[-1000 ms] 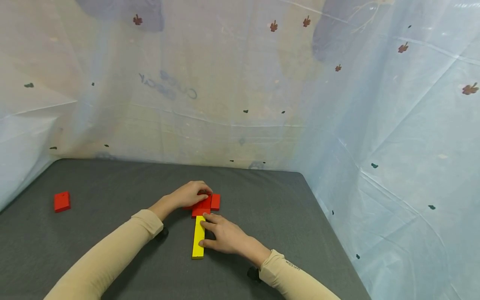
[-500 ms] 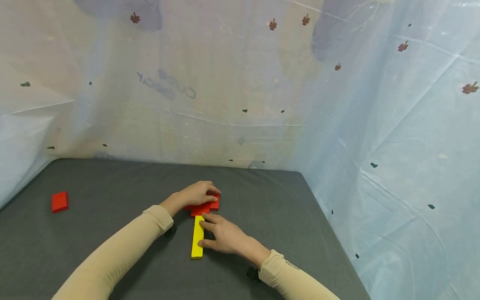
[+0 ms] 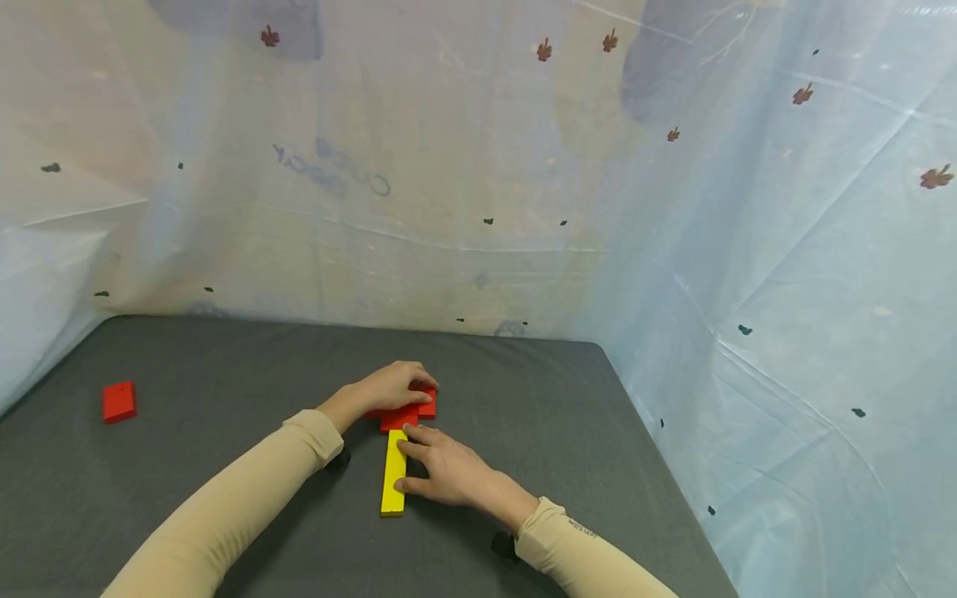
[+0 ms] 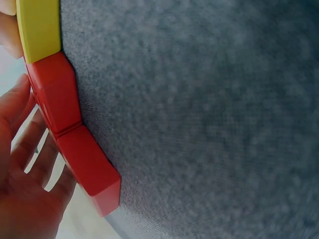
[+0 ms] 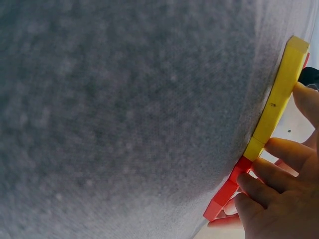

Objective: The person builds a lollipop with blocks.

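Flat red blocks lie together in the middle of the dark table, partly under my left hand. Its thumb and relaxed fingertips touch the right red block; the left wrist view shows the fingers spread behind the red blocks. A long yellow strip runs from the red group toward me, its far end meeting the red. My right hand rests along the strip's right side, thumb and fingertips touching it. In the right wrist view a seam crosses the yellow strip near the red blocks.
A separate flat red block lies far to the left on the grey cloth-covered table. Pale plastic sheeting with leaf prints hangs behind the table and along its right side.
My left hand has slid right, from the middle of the red group to the right red block, mostly in the first half second. The right hand and yellow strip keep their place.
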Available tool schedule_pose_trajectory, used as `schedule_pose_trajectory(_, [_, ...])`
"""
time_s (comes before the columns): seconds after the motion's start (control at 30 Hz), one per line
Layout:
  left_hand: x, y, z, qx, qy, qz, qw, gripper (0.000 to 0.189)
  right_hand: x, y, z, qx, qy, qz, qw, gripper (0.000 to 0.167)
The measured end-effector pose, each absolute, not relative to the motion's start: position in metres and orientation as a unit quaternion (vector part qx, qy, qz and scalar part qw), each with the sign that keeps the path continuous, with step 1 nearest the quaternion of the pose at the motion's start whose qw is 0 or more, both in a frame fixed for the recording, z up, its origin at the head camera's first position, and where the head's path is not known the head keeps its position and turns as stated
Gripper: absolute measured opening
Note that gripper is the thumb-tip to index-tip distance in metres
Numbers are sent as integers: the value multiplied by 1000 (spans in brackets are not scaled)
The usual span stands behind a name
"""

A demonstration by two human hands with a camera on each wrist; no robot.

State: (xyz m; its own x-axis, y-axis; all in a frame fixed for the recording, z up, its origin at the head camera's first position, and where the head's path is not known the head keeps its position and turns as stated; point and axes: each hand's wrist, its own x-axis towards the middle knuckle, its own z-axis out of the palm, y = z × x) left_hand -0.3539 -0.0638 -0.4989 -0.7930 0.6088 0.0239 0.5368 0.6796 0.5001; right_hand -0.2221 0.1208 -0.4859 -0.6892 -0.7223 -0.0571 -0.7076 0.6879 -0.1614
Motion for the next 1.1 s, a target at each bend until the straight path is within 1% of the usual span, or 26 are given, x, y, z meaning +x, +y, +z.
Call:
schedule_pose_trajectory(0.33, [-350, -67, -499, 309, 915, 250, 70, 33, -221, 119, -486, -387, 918, -61, 58, 64])
schedule_pose_trajectory(0.43, [-351, -71, -501, 309, 914, 255, 58, 34, -220, 119, -486, -385, 919, -62, 56, 64])
schedule_pose_trajectory(0.6, [-349, -85, -497, 307, 912, 272, 17, 36, -220, 120, -486, -374, 923, -71, 55, 64])
schedule_pose_trajectory(0.87, [-327, -133, -478, 297, 915, 273, -23, 40, -219, 118, -489, -357, 929, -84, 50, 70])
schedule_pose_trajectory(1.0, [-314, -164, -473, 285, 919, 268, -47, 40, -218, 117, -489, -355, 930, -87, 44, 74])
schedule_pose_trajectory(1.1, [-304, -191, -472, 274, 924, 259, -65, 39, -217, 118, -488, -345, 932, -100, 52, 74])
